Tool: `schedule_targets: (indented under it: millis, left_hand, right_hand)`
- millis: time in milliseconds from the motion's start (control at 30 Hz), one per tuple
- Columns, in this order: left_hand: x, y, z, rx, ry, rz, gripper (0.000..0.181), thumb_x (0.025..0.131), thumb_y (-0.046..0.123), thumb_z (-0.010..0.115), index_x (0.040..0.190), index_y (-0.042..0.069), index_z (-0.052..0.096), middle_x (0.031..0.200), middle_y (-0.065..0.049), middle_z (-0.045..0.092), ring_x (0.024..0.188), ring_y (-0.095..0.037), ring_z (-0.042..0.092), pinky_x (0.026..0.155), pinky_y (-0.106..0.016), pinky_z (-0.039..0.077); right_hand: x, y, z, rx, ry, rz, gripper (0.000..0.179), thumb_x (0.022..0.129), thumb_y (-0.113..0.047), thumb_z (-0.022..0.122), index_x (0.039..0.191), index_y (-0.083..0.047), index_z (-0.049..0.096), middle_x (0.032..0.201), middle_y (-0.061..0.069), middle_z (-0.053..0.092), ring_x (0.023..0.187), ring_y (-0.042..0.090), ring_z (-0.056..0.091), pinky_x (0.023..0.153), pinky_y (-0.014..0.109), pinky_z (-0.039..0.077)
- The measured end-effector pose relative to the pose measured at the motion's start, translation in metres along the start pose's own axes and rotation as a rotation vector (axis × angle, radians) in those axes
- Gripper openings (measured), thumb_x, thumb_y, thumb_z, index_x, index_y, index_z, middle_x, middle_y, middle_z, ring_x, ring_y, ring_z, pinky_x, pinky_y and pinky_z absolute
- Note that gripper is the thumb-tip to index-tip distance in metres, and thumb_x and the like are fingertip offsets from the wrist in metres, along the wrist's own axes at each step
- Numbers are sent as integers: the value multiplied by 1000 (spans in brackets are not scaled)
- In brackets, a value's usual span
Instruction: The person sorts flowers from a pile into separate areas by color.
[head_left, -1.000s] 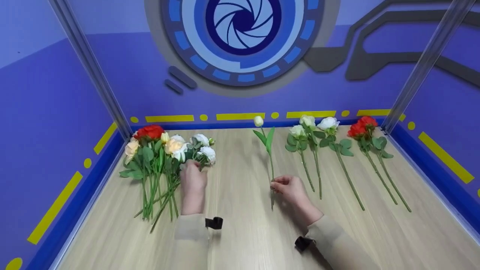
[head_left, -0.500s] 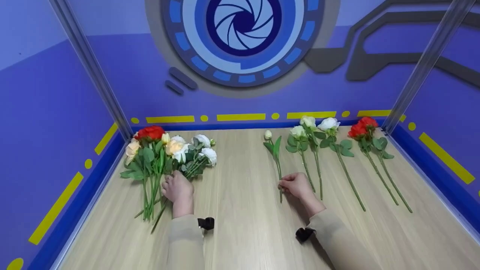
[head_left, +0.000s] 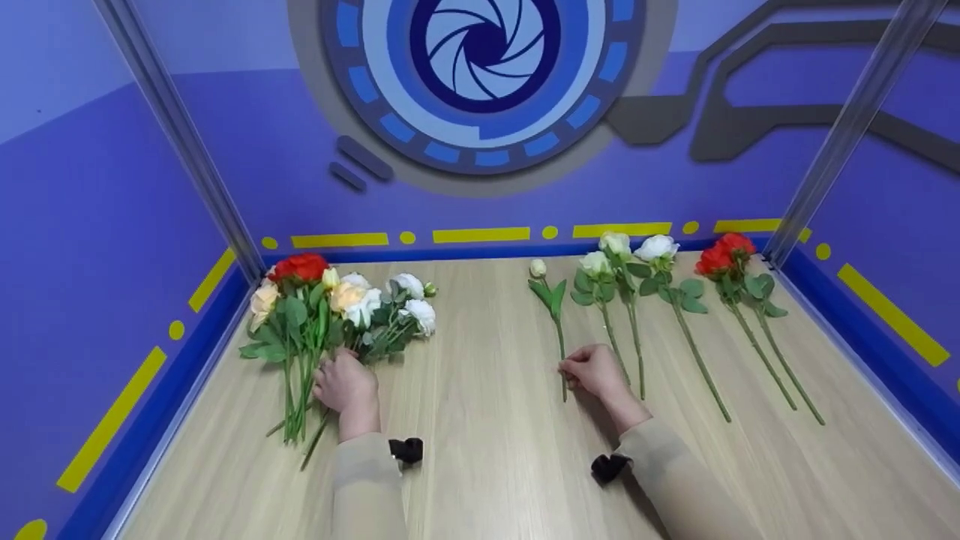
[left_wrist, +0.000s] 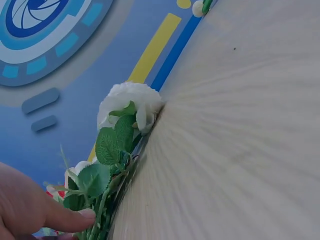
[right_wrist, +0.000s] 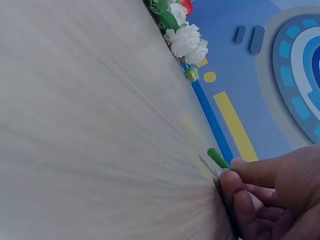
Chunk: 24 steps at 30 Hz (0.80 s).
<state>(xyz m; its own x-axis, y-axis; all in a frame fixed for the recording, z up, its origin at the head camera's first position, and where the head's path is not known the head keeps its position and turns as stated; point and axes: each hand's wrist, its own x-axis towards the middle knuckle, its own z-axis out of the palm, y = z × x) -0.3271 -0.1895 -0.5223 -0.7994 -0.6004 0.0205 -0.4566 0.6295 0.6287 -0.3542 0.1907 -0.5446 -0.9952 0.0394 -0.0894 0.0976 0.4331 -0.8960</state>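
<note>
At right of centre, my right hand (head_left: 596, 371) pinches the lower stem of a white tulip (head_left: 557, 296) between thumb and fingertips. The tulip lies with its bud toward the back wall; in the right wrist view its green stem (right_wrist: 216, 157) pokes past my fingers. To the left, my left hand (head_left: 346, 386) grips stems at the right side of a mixed bunch (head_left: 296, 315), below the white flowers (head_left: 418, 316). In the left wrist view my thumb (left_wrist: 75, 215) lies against leafy stems, and a white bloom (left_wrist: 131, 105) rises beyond. The fingertips are mostly hidden.
Right of the tulip lie two pale green-white roses (head_left: 598, 262), a white flower (head_left: 657, 249) and red flowers (head_left: 724, 256), stems toward me. A blue-purple back wall (head_left: 480, 202) and side walls enclose the wooden table (head_left: 480, 450).
My left hand has moved left and toward me, from beside the white flowers down to the stems. My right hand has shifted the tulip slightly right and lowered it onto the table.
</note>
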Motion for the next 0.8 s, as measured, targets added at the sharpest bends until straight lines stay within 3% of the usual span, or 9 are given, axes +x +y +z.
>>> schedule_targets:
  millis: [267,533,633,800]
  left_hand:
    - [3,-5,0,37,-7,9,28,95,3,59,123,5,63,131,-23,63,125,-46,49,106,-59,36]
    - [3,-8,0,-37,-15,11,27,98,23,71,119,7,67,129,-20,65,123,-46,54,107,-60,38]
    - [4,-7,-5,-65,-38,7,28,97,15,70,121,4,63,139,-31,55,129,-52,47,109,-63,38]
    - [5,-6,-17,-8,-88,-49,53,94,1,62,143,-7,43,152,-42,36,139,-58,35,115,-66,34]
  right_hand:
    - [-1,0,-1,-55,7,-6,9,91,-1,71,85,5,74,61,2,66,52,9,59,50,21,49]
    - [-3,-1,-3,-74,3,7,12,94,-5,70,86,3,74,65,3,69,53,8,61,52,20,49]
    - [-3,-1,-3,-71,0,9,11,94,-4,69,87,3,74,67,5,70,54,9,62,52,21,50]
    - [-3,-1,-3,-58,-2,0,11,94,-3,69,88,4,73,69,6,71,54,9,62,53,21,52]
